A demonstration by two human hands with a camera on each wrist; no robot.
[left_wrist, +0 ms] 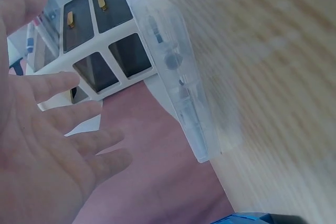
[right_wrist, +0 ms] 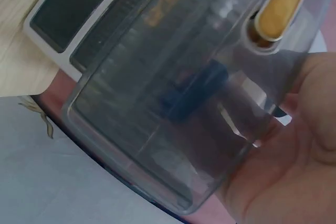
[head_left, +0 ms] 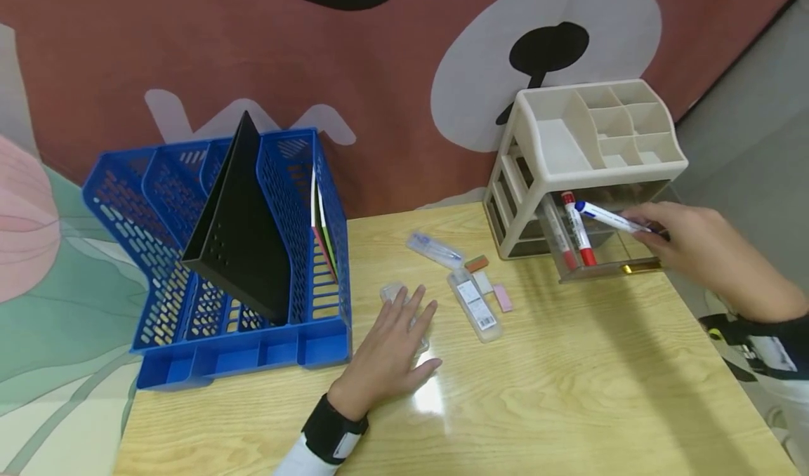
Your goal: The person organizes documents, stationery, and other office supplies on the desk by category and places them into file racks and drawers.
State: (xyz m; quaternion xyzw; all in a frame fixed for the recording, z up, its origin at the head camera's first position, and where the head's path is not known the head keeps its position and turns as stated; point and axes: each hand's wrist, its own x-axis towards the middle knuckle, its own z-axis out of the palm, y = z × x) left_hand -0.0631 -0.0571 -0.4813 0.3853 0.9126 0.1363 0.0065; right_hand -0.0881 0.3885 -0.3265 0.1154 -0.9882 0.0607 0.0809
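My right hand (head_left: pixel 714 244) pinches a white marker with a blue cap (head_left: pixel 605 216) over the pulled-out clear drawer (head_left: pixel 609 274). Inside that drawer lie a red-capped marker (head_left: pixel 578 229) and another reddish one (head_left: pixel 559 234), seen through the drawer's side. In the right wrist view, the drawer front with its gold handle (right_wrist: pixel 286 3) partly covers the right hand (right_wrist: pixel 289 166). My left hand (head_left: pixel 385 357), fingers spread and straight, is over a clear plastic case (head_left: pixel 422 342), mostly hidden; I cannot tell whether they touch. The left wrist view shows its palm (left_wrist: pixel 37 135).
The beige drawer unit (head_left: pixel 607 177) has an open compartment top. Near it lie a clear pen case (head_left: pixel 436 249), a labelled clear case (head_left: pixel 474 306) and orange, white and pink erasers (head_left: pixel 502 298). A blue file rack (head_left: pixel 246 353) holding a black folder (head_left: pixel 246 251) stands left.
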